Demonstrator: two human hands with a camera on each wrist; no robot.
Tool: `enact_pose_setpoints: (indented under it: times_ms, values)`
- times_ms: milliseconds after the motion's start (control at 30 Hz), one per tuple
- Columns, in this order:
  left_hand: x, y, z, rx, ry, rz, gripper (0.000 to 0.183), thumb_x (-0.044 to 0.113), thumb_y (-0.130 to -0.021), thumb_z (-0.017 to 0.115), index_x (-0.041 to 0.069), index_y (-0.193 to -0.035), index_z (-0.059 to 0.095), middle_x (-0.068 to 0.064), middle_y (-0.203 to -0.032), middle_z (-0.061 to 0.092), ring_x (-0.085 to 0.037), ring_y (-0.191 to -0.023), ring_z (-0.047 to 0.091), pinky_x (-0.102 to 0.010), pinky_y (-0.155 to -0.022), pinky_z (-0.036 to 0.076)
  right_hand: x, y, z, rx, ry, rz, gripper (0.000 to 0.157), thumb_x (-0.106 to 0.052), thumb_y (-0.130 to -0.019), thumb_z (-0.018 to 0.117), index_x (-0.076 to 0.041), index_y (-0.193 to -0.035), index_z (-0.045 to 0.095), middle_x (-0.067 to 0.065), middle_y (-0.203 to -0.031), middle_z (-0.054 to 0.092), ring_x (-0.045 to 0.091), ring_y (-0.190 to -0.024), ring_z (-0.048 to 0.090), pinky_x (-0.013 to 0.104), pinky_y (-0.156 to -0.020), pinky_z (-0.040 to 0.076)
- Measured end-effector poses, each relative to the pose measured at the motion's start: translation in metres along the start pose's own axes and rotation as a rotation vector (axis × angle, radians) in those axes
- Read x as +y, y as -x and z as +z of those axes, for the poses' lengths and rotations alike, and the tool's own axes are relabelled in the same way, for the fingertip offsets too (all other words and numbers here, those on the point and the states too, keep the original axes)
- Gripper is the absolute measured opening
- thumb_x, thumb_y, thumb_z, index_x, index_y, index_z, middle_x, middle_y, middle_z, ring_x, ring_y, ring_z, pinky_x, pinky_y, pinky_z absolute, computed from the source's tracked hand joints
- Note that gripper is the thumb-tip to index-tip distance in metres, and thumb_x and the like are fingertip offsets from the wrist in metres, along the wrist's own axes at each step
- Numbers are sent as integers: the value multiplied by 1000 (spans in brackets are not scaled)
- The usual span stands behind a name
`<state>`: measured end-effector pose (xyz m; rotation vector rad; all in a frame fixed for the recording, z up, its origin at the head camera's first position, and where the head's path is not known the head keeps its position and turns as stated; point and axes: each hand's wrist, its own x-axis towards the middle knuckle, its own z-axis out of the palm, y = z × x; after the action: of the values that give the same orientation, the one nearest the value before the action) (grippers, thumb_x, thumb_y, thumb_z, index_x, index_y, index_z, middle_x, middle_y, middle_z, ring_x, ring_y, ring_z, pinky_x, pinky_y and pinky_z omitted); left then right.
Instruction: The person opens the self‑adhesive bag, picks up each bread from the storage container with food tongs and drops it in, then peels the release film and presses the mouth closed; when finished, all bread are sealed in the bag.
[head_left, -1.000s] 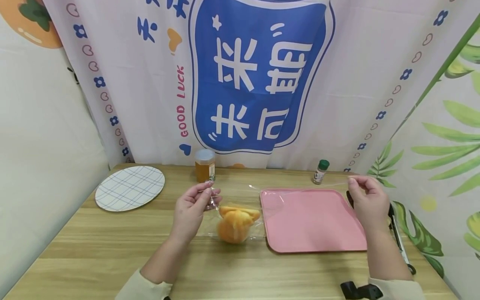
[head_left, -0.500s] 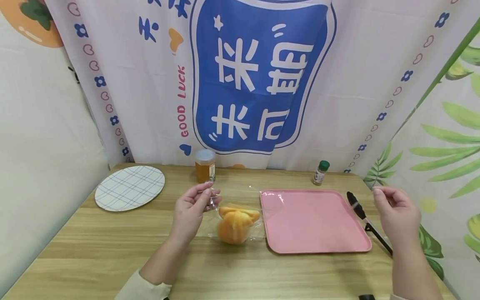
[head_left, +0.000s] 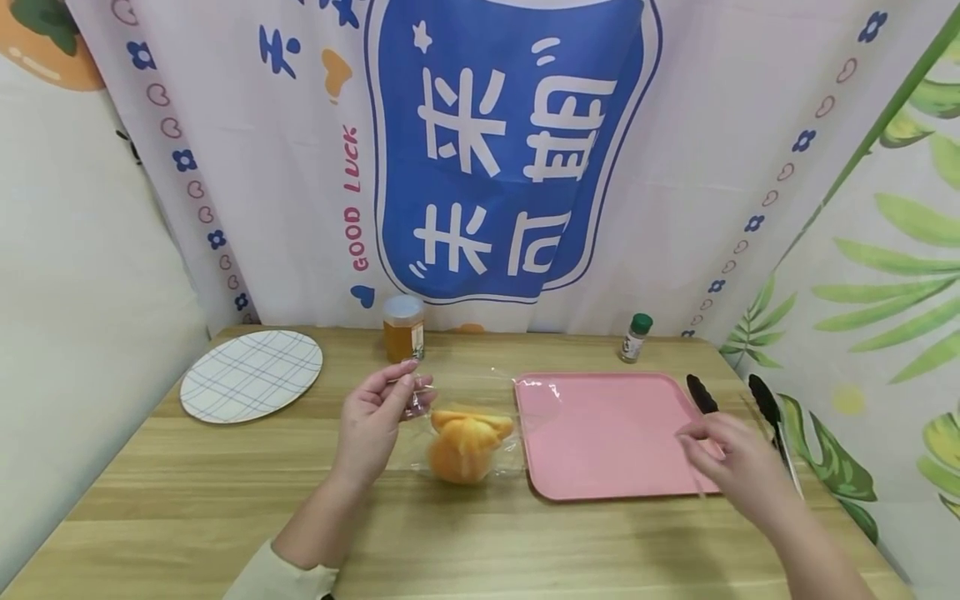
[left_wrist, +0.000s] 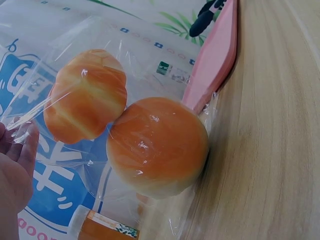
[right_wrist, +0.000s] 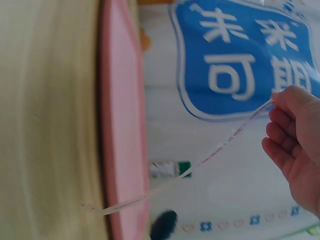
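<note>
My left hand [head_left: 369, 429] pinches the top corner of a clear plastic bag [head_left: 487, 385] between thumb and fingers. Inside the bag are a smooth round bun [left_wrist: 157, 147] and a ridged bread roll [left_wrist: 86, 97]. The bag hangs above the table, left of the pink tray. Over the tray's right side, my right hand [head_left: 738, 467] pinches one end of a thin, clear strip [right_wrist: 225, 144] with faint red print. That strip dangles apart from the bag, its far end free.
A pink tray [head_left: 615, 442] lies on the wooden table [head_left: 420, 550]. Black-tipped tongs [head_left: 763, 398] lie at its right. Behind stand a honey-coloured jar [head_left: 403, 333] and a green-capped spice bottle [head_left: 636, 337]. A checked oval mat [head_left: 251, 375] lies at left.
My right hand first moved out to the right, away from the bag, drawing the strip off, then came back left and lower over the tray. My left hand and the bag barely moved.
</note>
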<state>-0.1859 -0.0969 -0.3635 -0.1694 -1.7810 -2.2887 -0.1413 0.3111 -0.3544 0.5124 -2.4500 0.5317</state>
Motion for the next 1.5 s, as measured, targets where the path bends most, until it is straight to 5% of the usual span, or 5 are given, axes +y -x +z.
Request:
enact_pose_setpoints:
  times_ms: [100, 533, 1000, 1300, 1500]
  values:
    - [0, 0, -1, 2, 0, 3, 21, 0, -98, 52, -6, -117, 60, 9, -86, 77, -8, -78, 74, -28, -73, 63, -9, 0, 22, -78, -28, -71, 21, -1, -74, 78, -19, -83, 71, -9, -85, 69, 3, -80, 60, 27, -71, 57]
    - [-1, 1, -1, -4, 7, 2, 23, -1, -98, 52, -8, -119, 58, 11, -86, 76, -7, -78, 74, -25, -73, 62, -42, 5, 95, -306, -197, -209, 12, -6, -80, 74, -17, -79, 69, -10, -81, 67, 3, -78, 60, 25, -72, 57]
    - [1, 1, 1, 0, -1, 9, 22, 0, -98, 53, -8, -118, 59, 8, -87, 76, -8, -78, 74, -26, -73, 62, -49, 13, 119, -508, -398, -202, 7, -19, -92, 68, -18, -90, 74, -13, -86, 66, -1, -84, 55, 22, -74, 52]
    - [-1, 0, 0, -1, -8, 9, 20, -1, -98, 52, -3, -116, 61, 10, -85, 76, -8, -77, 74, -27, -74, 63, -56, 11, 116, -654, -463, 40, 27, -26, -99, 57, -10, -119, 69, -4, -100, 69, 2, -91, 58, 24, -80, 54]
    - [0, 0, 0, -7, -14, 9, 23, 0, -98, 52, -8, -118, 59, 9, -85, 75, -8, -78, 74, -27, -74, 63, -62, 8, 115, -619, -535, 202, 24, -29, -99, 57, -13, -115, 65, -2, -93, 67, 1, -79, 54, 19, -70, 49]
